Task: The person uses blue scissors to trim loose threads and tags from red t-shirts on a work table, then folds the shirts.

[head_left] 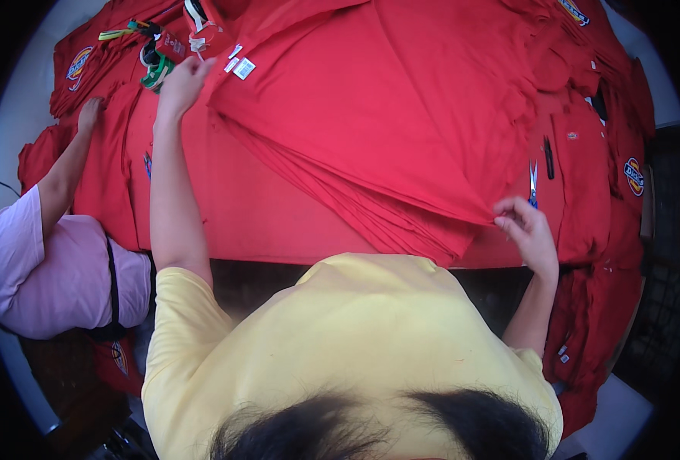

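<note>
While right hand [529, 230] pinches red cloth [371, 115] (corner), left hand [183, 84] beside green item [156, 77].

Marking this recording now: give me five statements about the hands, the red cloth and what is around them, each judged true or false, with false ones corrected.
1. The right hand pinches the red cloth near a corner. True.
2. The left hand grips the same corner. False: it is far off, toward the upper left of the view.
3. A white label shows just right of the left hand. True.
4. The scissors lie close to the right hand. True.
5. The other person, at the left edge, has a yellow sleeve. False: that sleeve is pale pink; the yellow shirt is on the camera wearer.
</note>
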The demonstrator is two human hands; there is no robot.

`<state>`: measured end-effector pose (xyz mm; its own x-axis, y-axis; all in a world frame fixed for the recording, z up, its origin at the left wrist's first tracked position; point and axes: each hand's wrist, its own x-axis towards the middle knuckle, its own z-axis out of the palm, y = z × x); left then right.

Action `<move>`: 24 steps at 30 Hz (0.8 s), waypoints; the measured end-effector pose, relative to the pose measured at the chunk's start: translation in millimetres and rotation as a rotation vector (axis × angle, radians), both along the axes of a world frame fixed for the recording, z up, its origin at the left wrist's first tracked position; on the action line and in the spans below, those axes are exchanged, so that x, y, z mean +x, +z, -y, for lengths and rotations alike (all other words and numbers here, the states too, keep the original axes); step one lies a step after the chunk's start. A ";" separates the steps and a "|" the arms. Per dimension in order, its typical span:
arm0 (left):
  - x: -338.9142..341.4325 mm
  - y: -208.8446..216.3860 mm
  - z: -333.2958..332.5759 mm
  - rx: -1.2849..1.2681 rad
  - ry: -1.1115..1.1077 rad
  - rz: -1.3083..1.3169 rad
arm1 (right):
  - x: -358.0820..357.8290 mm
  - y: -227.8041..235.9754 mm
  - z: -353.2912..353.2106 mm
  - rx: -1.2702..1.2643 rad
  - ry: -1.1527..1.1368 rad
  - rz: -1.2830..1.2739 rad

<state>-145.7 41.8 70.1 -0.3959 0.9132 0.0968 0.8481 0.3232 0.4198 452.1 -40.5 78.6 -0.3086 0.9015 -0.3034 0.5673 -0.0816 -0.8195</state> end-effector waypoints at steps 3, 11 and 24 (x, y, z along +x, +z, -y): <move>13.1 -6.6 -9.5 -0.327 -0.114 -0.235 | -11.8 25.5 -12.8 0.014 0.001 0.005; 2.0 15.6 2.6 -0.390 -0.008 0.256 | 2.0 0.9 -23.1 0.173 0.210 0.049; 150.0 -10.2 22.0 0.011 -0.450 0.570 | 71.0 -54.9 -35.7 0.566 -0.250 0.684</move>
<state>4.3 19.8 59.9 0.0262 0.9997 -0.0027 0.5467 -0.0121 0.8372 523.1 -4.7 23.7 -0.0008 0.9874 0.1582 0.9626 0.0436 -0.2673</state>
